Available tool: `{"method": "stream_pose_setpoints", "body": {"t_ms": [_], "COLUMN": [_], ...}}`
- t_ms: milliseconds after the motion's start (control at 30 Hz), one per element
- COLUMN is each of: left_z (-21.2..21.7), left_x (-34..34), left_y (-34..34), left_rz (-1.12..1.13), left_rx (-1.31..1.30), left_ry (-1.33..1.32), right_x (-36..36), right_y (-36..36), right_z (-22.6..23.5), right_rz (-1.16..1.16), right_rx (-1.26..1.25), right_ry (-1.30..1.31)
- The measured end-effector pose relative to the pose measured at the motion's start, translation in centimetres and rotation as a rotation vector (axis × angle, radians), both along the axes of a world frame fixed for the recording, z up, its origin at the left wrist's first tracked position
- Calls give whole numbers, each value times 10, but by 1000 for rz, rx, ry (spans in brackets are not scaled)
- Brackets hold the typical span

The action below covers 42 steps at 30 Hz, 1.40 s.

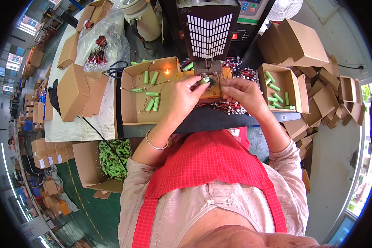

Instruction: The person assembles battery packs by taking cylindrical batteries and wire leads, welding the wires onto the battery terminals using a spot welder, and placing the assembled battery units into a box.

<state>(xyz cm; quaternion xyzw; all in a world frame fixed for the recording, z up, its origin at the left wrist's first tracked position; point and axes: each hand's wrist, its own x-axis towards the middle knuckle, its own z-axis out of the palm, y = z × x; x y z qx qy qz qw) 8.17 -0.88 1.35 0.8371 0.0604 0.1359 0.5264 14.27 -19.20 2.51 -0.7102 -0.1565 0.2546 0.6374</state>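
Observation:
My left hand (182,97) pinches a green cylindrical battery cell (205,79) just below the metal electrodes of a spot welder (209,37). The cell's end is turned up toward the electrode tips. To the right of it, my right hand (244,93) has thumb and fingers pressed together beside the welder's worn orange work block (211,93); whatever they hold is too small to make out. Left of my hands, a shallow cardboard box (130,108) holds several green cells with thin leads. Another cardboard box (282,69) on the right contains more green cells.
Wire leads with white connectors (235,108) lie around the work block. A bright orange spark (166,72) shows over the left box. Scissors (116,69), a bag of leads (101,51) and a jug (141,20) stand left. A carton of green cells (113,159) sits below; empty cartons (330,95) pile up right.

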Motion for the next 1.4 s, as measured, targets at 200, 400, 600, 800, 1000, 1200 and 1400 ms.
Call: {"method": "stream_pose_setpoints", "body": {"t_ms": [200, 400, 600, 800, 1000, 1200, 1400], "left_z": [-6, -12, -28, -31, -34, -27, -9], "left_x": [-11, -7, 1, 5, 9, -10, -31], "left_y": [13, 9, 1, 4, 2, 36, 30], "left_rz": [-196, -90, 50, 53, 51, 248, 480], "left_rx": [-717, -690, -209, -124, -197, -255, 322], "left_ry": [16, -45, -169, -166, -186, -326, -452], "right_x": [-8, -17, -9, -4, -8, 7, 100], "right_y": [-14, 3, 16, 23, 24, -27, -134], "right_z": [0, -12, -13, -11, -9, -6, -45], "right_rz": [94, -18, -81, -84, -116, -187, -355], "right_rx": [36, 117, 69, -16, 1, -69, -716], "right_ry": [77, -142, -94, -81, -136, -479, -802]}}
